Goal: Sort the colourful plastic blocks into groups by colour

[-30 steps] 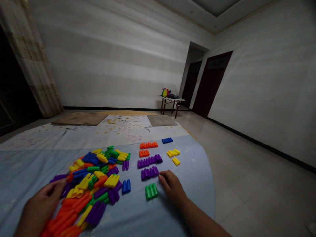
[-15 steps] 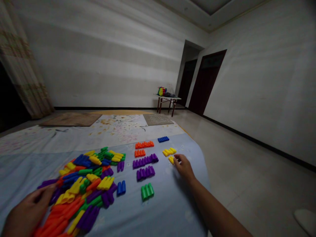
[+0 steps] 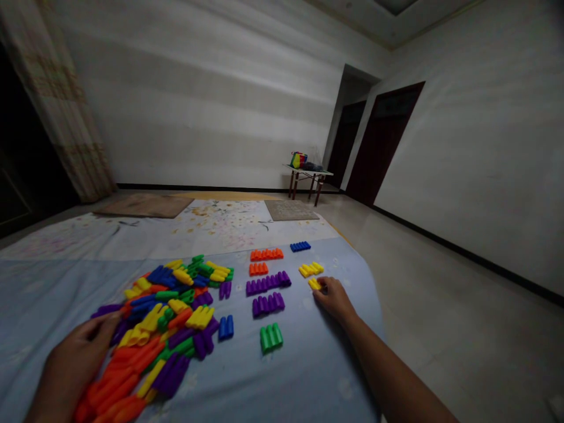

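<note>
My right hand (image 3: pixel 335 298) pinches a small yellow plastic block (image 3: pixel 314 284) against the blue cloth, just in front of a yellow row (image 3: pixel 311 269). My left hand (image 3: pixel 81 354) rests at the left edge of a heap of coloured, bullet-shaped blocks (image 3: pixel 176 320). Its thumb and forefinger are curled close to an orange piece; what they grip, if anything, is hidden. Between the hands lie two orange rows (image 3: pixel 267 254), two purple rows (image 3: pixel 268 283) and a green group (image 3: pixel 271 338). A blue row (image 3: pixel 300 247) lies farther back. Beside the heap are a blue pair (image 3: pixel 226 327) and a purple pair (image 3: pixel 225 289).
A blue-and-floral cloth (image 3: pixel 220 226) covers the low surface, with a brown board (image 3: pixel 145 205) and a greyish mat (image 3: pixel 291 210) at its far side. Beyond stands a small table (image 3: pixel 308 171) with a colourful bag (image 3: pixel 298 159). Tiled floor (image 3: pixel 423 305) lies to the right.
The view has turned slightly left, so everything sits farther right in the picture. Both hands keep nearly the same places, the right one still at the yellow block.
</note>
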Available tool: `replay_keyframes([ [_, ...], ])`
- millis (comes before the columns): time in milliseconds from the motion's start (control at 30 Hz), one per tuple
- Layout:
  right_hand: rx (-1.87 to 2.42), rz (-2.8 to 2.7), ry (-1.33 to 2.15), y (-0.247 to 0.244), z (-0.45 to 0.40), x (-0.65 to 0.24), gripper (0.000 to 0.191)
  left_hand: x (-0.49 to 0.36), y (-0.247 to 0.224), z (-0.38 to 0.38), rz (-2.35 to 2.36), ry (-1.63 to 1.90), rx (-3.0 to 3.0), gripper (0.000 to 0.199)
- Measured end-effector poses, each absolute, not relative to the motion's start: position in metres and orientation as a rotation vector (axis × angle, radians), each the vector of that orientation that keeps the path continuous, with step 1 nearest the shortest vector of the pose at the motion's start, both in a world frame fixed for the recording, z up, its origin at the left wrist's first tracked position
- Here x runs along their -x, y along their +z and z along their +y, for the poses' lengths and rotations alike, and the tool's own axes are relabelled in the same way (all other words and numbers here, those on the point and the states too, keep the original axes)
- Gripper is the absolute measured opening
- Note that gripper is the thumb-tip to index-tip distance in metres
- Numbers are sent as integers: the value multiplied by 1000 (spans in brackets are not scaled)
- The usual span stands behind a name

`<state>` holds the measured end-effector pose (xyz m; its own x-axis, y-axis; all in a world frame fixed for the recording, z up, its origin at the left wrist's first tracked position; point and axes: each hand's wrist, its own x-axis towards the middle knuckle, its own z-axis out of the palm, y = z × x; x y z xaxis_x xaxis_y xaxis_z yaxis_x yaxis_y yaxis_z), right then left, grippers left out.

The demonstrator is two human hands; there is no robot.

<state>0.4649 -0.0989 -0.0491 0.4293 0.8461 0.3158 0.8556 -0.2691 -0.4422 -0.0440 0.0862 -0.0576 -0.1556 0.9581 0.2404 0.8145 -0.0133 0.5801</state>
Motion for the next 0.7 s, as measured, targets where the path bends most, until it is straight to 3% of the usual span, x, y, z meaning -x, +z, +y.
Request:
replay_keyframes([
  [200, 1882, -1496, -184, -32, -95, -436, 28, 22, -23, 58, 1940, 969, -1728, 47],
  [400, 1560, -1864, 49, -2, -84, -334, 22, 20, -21, 55, 1925, 987, -1734, 46],
  [700, 1633, -2230, 261, 1, -64, -255, 43, 22, -22, 58, 1923, 991, -1709, 45],
])
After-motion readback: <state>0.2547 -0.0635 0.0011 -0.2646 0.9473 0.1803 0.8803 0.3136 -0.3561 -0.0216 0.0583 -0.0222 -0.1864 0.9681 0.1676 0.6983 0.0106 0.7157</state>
